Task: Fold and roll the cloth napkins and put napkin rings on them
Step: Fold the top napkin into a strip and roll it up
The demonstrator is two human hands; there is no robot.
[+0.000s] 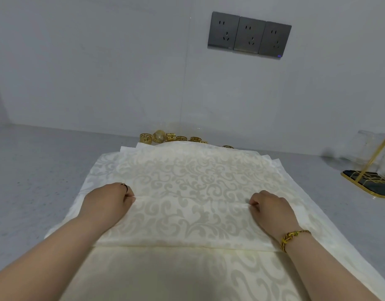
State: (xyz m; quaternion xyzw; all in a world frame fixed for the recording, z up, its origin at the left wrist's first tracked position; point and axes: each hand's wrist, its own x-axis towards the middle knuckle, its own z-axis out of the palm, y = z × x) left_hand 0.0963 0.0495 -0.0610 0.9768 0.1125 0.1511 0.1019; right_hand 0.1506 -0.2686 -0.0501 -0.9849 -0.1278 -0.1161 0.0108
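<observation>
Cream damask napkin (183, 192) lies flat, near edge folded over; gold napkin rings (172, 137) clustered behind it.

The grey speckled tabletop (35, 181) carries a spread stack of cream patterned napkins (187, 174), a cluster of gold napkin rings (172, 137) just behind it, and a gold-framed rack (369, 181) off to the right.

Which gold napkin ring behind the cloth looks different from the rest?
The second gold napkin ring from the left: it shows a round, pale pearly face, while the other gold rings are openwork key-pattern bands.
</observation>
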